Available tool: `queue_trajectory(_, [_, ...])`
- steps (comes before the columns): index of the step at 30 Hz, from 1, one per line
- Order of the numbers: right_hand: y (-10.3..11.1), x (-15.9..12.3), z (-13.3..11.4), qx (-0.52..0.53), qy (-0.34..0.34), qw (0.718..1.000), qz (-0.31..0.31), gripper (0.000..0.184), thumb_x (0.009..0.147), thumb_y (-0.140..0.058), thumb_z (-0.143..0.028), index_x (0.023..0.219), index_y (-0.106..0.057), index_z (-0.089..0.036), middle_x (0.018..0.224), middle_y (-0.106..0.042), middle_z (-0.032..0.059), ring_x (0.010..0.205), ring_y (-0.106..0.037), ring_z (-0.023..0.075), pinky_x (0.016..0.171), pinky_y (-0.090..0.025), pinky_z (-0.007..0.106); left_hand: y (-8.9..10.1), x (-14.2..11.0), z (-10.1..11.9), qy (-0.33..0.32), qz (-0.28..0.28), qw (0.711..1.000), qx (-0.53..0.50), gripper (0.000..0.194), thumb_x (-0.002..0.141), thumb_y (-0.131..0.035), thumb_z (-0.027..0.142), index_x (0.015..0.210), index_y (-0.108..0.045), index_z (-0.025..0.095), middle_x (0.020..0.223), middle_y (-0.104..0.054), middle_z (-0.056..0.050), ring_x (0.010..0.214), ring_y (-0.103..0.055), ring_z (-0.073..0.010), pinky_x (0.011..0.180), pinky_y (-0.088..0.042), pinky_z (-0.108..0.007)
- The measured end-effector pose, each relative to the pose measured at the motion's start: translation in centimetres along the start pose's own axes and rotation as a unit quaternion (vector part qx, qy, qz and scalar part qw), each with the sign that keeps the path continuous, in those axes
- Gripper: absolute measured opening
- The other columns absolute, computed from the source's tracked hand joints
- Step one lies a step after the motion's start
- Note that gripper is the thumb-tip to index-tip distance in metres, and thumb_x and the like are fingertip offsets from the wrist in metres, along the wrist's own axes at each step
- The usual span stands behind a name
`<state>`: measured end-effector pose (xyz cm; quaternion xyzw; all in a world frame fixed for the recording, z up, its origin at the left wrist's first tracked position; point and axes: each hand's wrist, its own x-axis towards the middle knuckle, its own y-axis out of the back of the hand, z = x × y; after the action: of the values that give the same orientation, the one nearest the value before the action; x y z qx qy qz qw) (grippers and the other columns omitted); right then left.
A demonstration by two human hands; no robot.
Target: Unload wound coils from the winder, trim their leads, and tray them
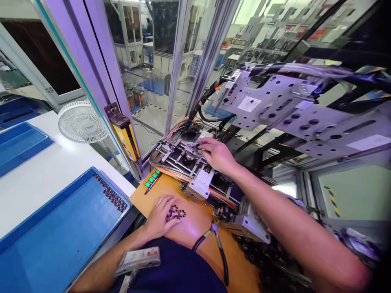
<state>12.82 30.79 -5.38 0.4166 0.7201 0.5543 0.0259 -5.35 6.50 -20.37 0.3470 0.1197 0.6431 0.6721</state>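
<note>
My left hand rests palm down on the orange work surface, its fingers curled over a small cluster of dark ring-shaped parts. My right hand reaches forward into the metal fixture of the machine, with its fingertips pinched on a small part at the fixture's top; what it pinches is too small to name. A white block sits at the fixture's near end.
A blue tray with a row of dark rings lies at my left. Blue-handled pliers lie on the orange surface. Green buttons, a yellow sensor post, a white fan and a perforated metal plate surround the fixture.
</note>
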Motion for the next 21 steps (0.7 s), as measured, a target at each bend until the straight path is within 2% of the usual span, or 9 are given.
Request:
queue_trajectory(4, [-1.5,0.9,1.6,-0.030,0.022,0.999,-0.034,0.015,0.087,-0.056,-0.013,0.090,-0.071,-0.012,0.107,-0.068,0.0105,0.094,-0.066,0.0194,0.088,-0.053,0.039,-0.5,0.5,-0.4,-0.007,-0.048,0.999,-0.006,0.066,0.086,-0.060,0.046,0.142,-0.041,0.017,0.138,-0.052,-0.018,0.131,-0.047,-0.0302,0.110,-0.040,-0.051])
queue_trajectory(9, [-1.2,1.0,1.8,-0.058,0.029,0.996,-0.068,0.021,0.085,-0.053,-0.012,0.090,-0.074,-0.013,0.106,-0.068,0.0097,0.094,-0.066,0.0207,0.088,-0.053,0.035,-0.8,0.8,-0.7,-0.008,-0.084,0.996,-0.014,0.067,0.088,-0.059,0.045,0.144,-0.037,0.017,0.140,-0.050,-0.019,0.133,-0.044,-0.0301,0.112,-0.037,-0.052])
queue_trajectory(15, [-0.7,1.5,1.6,-0.095,0.016,0.990,-0.101,0.024,0.085,-0.051,-0.011,0.091,-0.074,-0.012,0.107,-0.068,0.0086,0.094,-0.066,0.0212,0.088,-0.052,0.034,-0.8,1.0,-0.7,-0.005,-0.094,0.995,-0.016,0.066,0.087,-0.059,0.046,0.144,-0.037,0.019,0.139,-0.051,-0.019,0.132,-0.046,-0.0325,0.110,-0.038,-0.056])
queue_trajectory(21, [-0.6,1.9,0.9,-0.140,0.001,0.980,-0.139,0.016,0.087,-0.055,-0.013,0.089,-0.071,-0.012,0.105,-0.068,0.0088,0.092,-0.064,0.0194,0.085,-0.051,0.033,-0.8,1.0,-0.8,0.002,-0.087,0.996,-0.017,0.068,0.086,-0.060,0.046,0.143,-0.037,0.018,0.138,-0.051,-0.020,0.132,-0.045,-0.0329,0.110,-0.038,-0.055])
